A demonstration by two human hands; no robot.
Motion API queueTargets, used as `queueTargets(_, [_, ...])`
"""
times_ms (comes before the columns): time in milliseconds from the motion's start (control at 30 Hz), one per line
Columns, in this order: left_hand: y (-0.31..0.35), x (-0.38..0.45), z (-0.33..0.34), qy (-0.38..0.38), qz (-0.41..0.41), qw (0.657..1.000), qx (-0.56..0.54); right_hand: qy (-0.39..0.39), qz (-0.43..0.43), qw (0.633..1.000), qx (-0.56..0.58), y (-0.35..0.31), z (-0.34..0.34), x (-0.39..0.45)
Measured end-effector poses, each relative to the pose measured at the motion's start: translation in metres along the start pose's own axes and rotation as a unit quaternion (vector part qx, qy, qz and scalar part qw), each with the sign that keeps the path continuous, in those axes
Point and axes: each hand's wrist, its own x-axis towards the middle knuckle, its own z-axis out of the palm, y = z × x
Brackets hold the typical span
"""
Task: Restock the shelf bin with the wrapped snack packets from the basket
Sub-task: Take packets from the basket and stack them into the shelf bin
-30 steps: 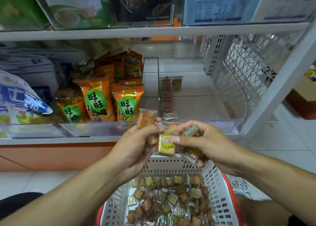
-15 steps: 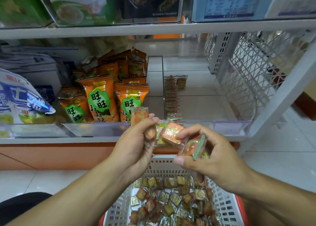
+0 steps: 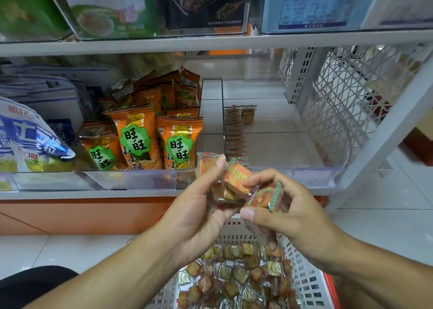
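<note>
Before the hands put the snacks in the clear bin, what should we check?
1. Left hand grips packets: ok.
2. Right hand pinches a packet: ok.
3. Room in the clear bin, with one row of packets along its left wall: ok.
4. More packets in the basket: ok.
5. Packets lined up for the row: not ok, they sit at mixed angles.
6. Exact number held: cannot tell.

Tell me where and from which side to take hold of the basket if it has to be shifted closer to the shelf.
Grip the white basket by its top rim on the right, where the red edge shows, coming down from above. The slotted walls flare outward and the inside is full of loose snack packets, so the rim is the free, firm part. Both the left hand and right hand hold packets now.
</note>
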Motion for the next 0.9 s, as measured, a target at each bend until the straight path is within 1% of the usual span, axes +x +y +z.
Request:
queueTargets(100, [0.002, 0.006, -0.005, 0.024, 0.028, 0.999, -0.019, -0.006, 0.030, 0.999, 0.034, -0.003, -0.003, 0.003])
queueTargets(133, [0.003, 0.008, -0.006, 0.037, 0.043, 0.998, -0.008, -0.016, 0.040, 0.998, 0.037, -0.005, -0.005, 0.004])
queueTargets(200, [0.006, 0.012, -0.010, 0.068, 0.090, 0.991, 0.076, -0.056, 0.085, 0.994, 0.036, -0.011, -0.011, 0.007])
queueTargets(267, [0.008, 0.013, -0.013, 0.085, 0.141, 0.968, 0.188, -0.103, 0.162, 0.981, 0.029, -0.017, -0.016, 0.008])
queueTargets(333, [0.006, 0.011, -0.015, 0.055, 0.144, 0.957, 0.245, -0.114, 0.213, 0.969, 0.043, -0.018, -0.016, 0.008])
queueTargets(400, [0.002, 0.008, -0.017, 0.004, 0.126, 0.958, 0.258, -0.087, 0.228, 0.967, 0.079, -0.015, -0.016, 0.009])
queueTargets(467, [-0.002, 0.006, -0.017, -0.019, 0.112, 0.961, 0.254, -0.067, 0.232, 0.964, 0.111, -0.013, -0.017, 0.010])
queueTargets(533, [-0.003, 0.005, -0.016, -0.022, 0.098, 0.968, 0.230, -0.064, 0.234, 0.962, 0.124, -0.012, -0.018, 0.010])
queueTargets(633, [-0.003, 0.005, -0.013, -0.017, 0.082, 0.976, 0.201, -0.029, 0.214, 0.967, 0.132, -0.011, -0.016, 0.011])
queueTargets(700, [-0.002, 0.006, -0.011, -0.004, 0.064, 0.986, 0.155, -0.007, 0.191, 0.975, 0.117, -0.012, -0.015, 0.012])
queueTargets(800, [0.001, 0.008, -0.011, 0.017, 0.013, 0.998, 0.055, -0.015, 0.186, 0.977, 0.104, -0.018, -0.019, 0.013])
queueTargets(900, [0.003, 0.009, -0.011, 0.029, -0.002, 0.999, 0.035, -0.031, 0.201, 0.974, 0.105, -0.022, -0.027, 0.013])
